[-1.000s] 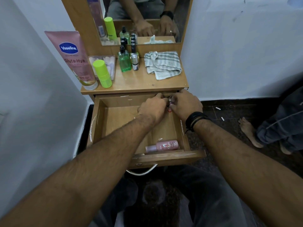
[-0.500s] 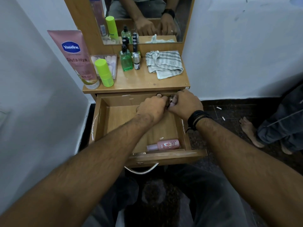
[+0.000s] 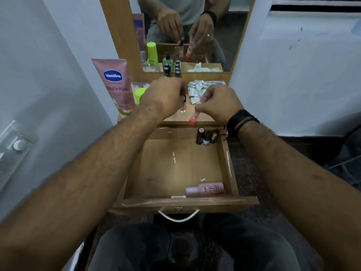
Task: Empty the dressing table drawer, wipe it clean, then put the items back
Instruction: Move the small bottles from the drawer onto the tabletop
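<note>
Over the tabletop: both hands are raised above the table [image 3: 207, 119], each gripping a small item.
Left hand [image 3: 166, 97]: fingers curled round a small clear vial [image 3: 183, 108] with a dark cap, which hangs down from the fingertips.
Right hand [image 3: 218, 103]: fingers pinch a slim tube [image 3: 194, 116] with a red cap, cap end pointing down, just above the table's front edge.
Drawer [image 3: 228, 165]: pulled open below the hands; three small dark bottles [image 3: 206, 136] stand in its back right corner, and a pink bottle [image 3: 207, 188] lies on its side at the front right.
Tabletop: a Vaseline tube [image 3: 116, 85] stands at the left, a green bottle [image 3: 139, 93] beside it, a striped cloth [image 3: 197, 88] at the back right.
Mirror [image 3: 187, 34]: reflects both hands with their items.
Change: half a second ago both hands were down in the drawer's back right corner, close together; now they are lifted out and apart, the vial and tube with them.
</note>
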Motion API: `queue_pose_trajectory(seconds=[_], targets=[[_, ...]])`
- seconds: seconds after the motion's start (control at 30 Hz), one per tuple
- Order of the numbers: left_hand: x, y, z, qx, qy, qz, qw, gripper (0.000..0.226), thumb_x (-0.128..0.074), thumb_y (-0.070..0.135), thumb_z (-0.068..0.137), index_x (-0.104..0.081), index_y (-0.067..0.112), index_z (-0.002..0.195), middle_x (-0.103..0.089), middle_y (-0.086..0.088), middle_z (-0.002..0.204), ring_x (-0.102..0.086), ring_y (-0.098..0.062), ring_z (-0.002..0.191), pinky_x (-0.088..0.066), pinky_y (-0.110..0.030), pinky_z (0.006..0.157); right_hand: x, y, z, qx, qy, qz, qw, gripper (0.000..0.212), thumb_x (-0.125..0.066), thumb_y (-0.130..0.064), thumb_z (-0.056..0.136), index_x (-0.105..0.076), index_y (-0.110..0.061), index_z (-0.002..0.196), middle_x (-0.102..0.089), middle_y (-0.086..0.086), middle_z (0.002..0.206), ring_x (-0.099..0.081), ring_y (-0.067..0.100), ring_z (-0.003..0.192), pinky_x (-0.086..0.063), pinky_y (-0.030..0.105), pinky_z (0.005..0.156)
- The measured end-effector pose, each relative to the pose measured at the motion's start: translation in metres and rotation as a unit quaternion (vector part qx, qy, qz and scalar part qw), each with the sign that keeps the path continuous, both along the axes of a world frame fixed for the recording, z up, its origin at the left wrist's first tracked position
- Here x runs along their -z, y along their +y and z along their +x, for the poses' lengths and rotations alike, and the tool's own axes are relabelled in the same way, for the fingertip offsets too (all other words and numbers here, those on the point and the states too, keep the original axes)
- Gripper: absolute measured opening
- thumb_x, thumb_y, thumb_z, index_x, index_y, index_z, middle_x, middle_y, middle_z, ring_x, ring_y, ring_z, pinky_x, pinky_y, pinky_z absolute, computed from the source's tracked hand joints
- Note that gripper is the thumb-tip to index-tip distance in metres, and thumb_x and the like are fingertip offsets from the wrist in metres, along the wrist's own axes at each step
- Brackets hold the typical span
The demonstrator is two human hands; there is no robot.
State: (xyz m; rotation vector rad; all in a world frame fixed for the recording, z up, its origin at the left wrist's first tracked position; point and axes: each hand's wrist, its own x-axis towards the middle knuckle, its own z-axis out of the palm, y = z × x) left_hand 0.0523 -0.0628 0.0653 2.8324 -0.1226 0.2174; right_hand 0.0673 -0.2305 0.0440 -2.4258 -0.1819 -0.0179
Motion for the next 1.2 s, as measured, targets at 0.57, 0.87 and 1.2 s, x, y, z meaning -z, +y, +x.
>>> queue_pose_trajectory(seconds=[0.57,0.87,1.2], targets=[[0.033,0.016,0.055,-0.064,0.014,0.024,0.998,0.019,-0.064,0.020,0.093,-0.068,0.019,0.112,-0.065,-0.011,0.115,-0.059,-0.034,0.107,-0.052,-0.044,0.081,0.017,0.062,0.059,0.002,-0.093,-0.028,0.995,0.004,-0.064,-0.017,0.083,-0.064,-0.021,0.085,-0.070,0.004,0.094,-0.063,0.024,0.092,-0.052,0.035,0.075],[0.039,0.013,0.059,-0.080,-0.008,0.008,0.997,0.021,-0.060,0.015,0.093,-0.066,0.014,0.113,-0.065,-0.014,0.114,-0.060,-0.035,0.107,-0.038,-0.039,0.072,0.019,0.064,0.062,-0.007,-0.109,-0.044,0.993,0.011,-0.061,-0.018,0.090,-0.069,-0.019,0.097,-0.072,0.004,0.099,-0.065,0.024,0.096,-0.054,0.040,0.083],[0.039,0.011,0.053,-0.079,0.003,0.020,0.997,0.022,-0.055,0.015,0.097,-0.063,0.009,0.116,-0.055,-0.015,0.122,-0.055,-0.036,0.114,-0.037,-0.038,0.076,0.020,0.063,0.061,-0.025,-0.112,-0.063,0.991,0.019,-0.064,-0.028,0.093,-0.069,-0.021,0.110,-0.071,0.004,0.108,-0.064,0.024,0.102,-0.053,0.041,0.090]])
